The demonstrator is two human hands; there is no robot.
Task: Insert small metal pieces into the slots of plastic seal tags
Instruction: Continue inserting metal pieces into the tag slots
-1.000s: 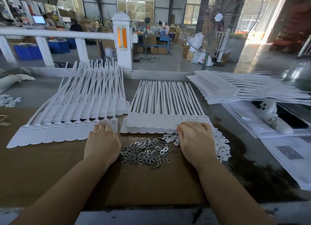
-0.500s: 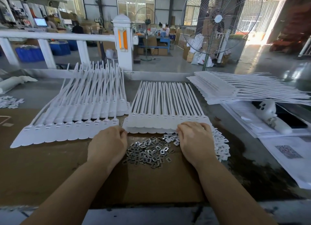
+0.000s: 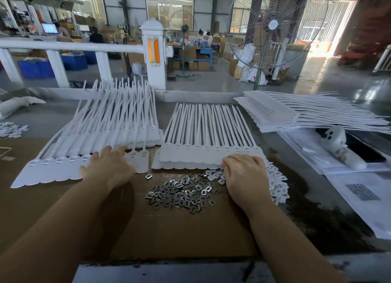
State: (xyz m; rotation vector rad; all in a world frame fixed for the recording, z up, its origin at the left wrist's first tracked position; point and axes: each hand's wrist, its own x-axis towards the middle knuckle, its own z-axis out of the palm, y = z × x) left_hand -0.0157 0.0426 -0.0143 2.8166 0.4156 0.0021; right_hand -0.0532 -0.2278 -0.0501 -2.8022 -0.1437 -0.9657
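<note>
While left hand (image 3: 108,168) spreads, right hand (image 3: 243,174) presses tags (image 3: 207,155).

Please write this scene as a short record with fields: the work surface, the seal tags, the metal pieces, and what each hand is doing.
surface: brown cardboard sheet on the bench
left tags: fanned row of white plastic seal tags
middle tags: flat strip of white tags
metal pieces: loose pile of small grey metal clips between the hands
left hand: left hand with fingers spread, resting on the left tags
right hand: right hand, fingers curled at the middle strip's near edge; what it holds is hidden
</note>
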